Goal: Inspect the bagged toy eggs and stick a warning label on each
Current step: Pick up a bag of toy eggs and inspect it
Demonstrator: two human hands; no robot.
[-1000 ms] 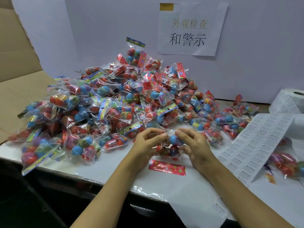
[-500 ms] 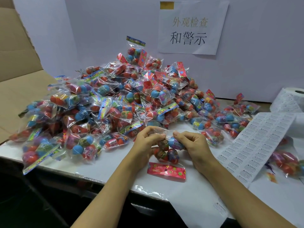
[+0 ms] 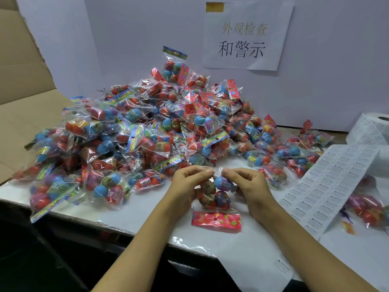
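A clear bag of toy eggs (image 3: 217, 193) with a red header card hangs between my hands just above the white table (image 3: 147, 209), header end toward me. My left hand (image 3: 188, 184) pinches the bag's far edge on the left. My right hand (image 3: 250, 186) pinches the same edge on the right. Inside it I see a blue egg and darker patterned eggs. A big heap of bagged eggs (image 3: 147, 131) rises behind and to the left. A strip of white warning labels (image 3: 328, 186) lies at the right.
A label roll (image 3: 372, 129) stands at the far right by the wall. More bagged eggs (image 3: 368, 209) lie under the strip's right side. An open cardboard box (image 3: 23, 98) sits at the left. A paper sign (image 3: 246, 34) hangs on the back wall.
The bag has been turned slightly and lifted between my hands; the blue egg now shows nearer my right fingers. Both hands stayed in place.
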